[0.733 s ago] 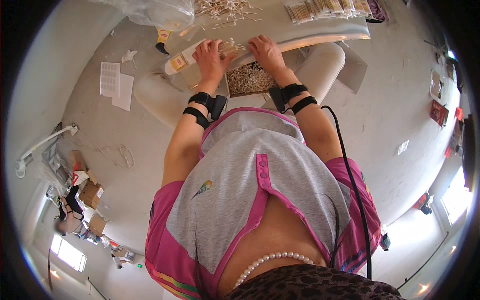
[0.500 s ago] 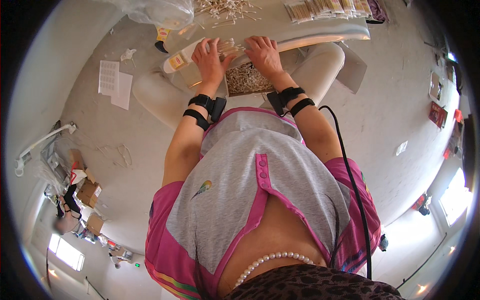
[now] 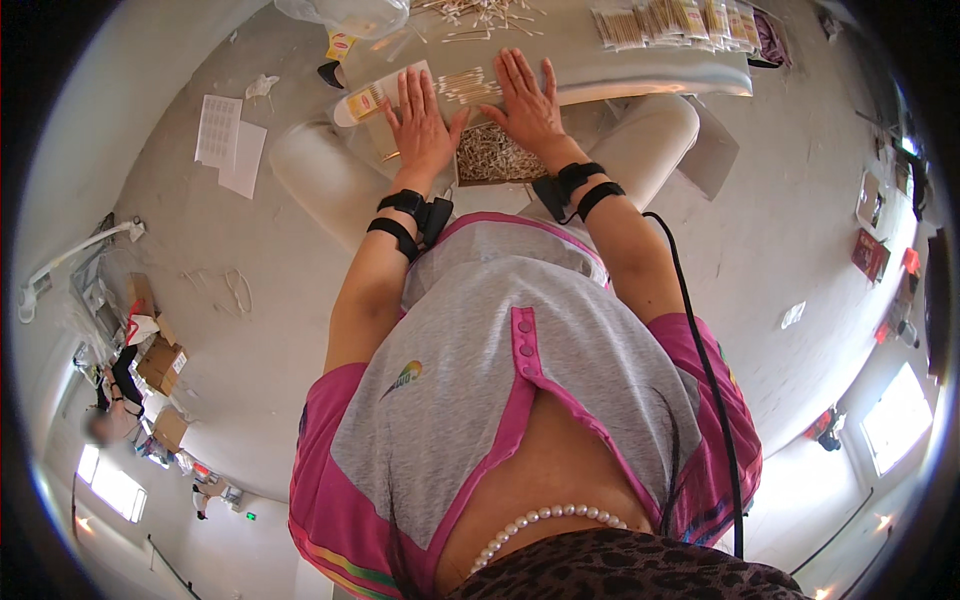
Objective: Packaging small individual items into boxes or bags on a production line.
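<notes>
A row of cotton swabs point(image 3: 466, 86) lies side by side near the table's edge, between my two hands. My left hand point(image 3: 423, 128) is stretched flat to the left of the row, fingers up and thumb out, holding nothing. On the other side my right hand point(image 3: 531, 108) lies flat, its fingers pointing away from me and its thumb spread toward the swabs. Below the hands sits an open box point(image 3: 497, 180) filled with many loose cotton swabs. A white packet with a yellow label point(image 3: 366, 101) lies just left of my left hand, partly covered by it.
Loose swabs point(image 3: 480, 14) are heaped at the table's far side, beside a clear plastic bag point(image 3: 362, 16). Filled swab packets point(image 3: 680, 24) line the far right of the table point(image 3: 600, 80). Paper sheets point(image 3: 240, 160) lie on the floor at left. A black cable point(image 3: 705, 360) runs past my right arm.
My fingers were bent around the swabs' two ends and are now straightened flat, apart from them. The swabs have gone from a bunched heap to a spread row.
</notes>
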The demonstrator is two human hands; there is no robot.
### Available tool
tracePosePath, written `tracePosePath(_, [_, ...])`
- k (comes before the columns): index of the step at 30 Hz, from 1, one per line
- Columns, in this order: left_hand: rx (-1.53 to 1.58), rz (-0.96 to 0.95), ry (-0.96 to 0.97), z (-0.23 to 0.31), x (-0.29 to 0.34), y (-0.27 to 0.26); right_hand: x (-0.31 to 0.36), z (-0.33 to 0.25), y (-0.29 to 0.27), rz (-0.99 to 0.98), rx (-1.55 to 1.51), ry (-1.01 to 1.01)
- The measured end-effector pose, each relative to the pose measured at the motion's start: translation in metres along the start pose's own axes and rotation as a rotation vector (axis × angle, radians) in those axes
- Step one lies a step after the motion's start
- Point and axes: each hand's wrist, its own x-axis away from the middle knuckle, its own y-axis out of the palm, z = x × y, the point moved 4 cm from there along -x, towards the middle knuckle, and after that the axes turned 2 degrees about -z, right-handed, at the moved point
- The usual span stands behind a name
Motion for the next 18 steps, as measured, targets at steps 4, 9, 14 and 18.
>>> tracePosePath(4, [0.078,0.042,-0.016,0.000,-0.002,0.001,-0.002,-0.003,0.004,0.010,-0.052,0.000])
tracePosePath(9, [0.077,0.045,-0.004,-0.001,-0.004,0.005,-0.005,-0.008,0.006,-0.017,-0.002,-0.016])
tracePosePath(14, [0.071,0.015,0.017,0.003,-0.009,0.006,-0.005,-0.008,0.009,-0.027,0.028,-0.011])
tracePosePath(18, [0.092,0.023,0.054,0.008,-0.013,0.005,-0.003,-0.006,0.008,-0.016,0.008,-0.007])
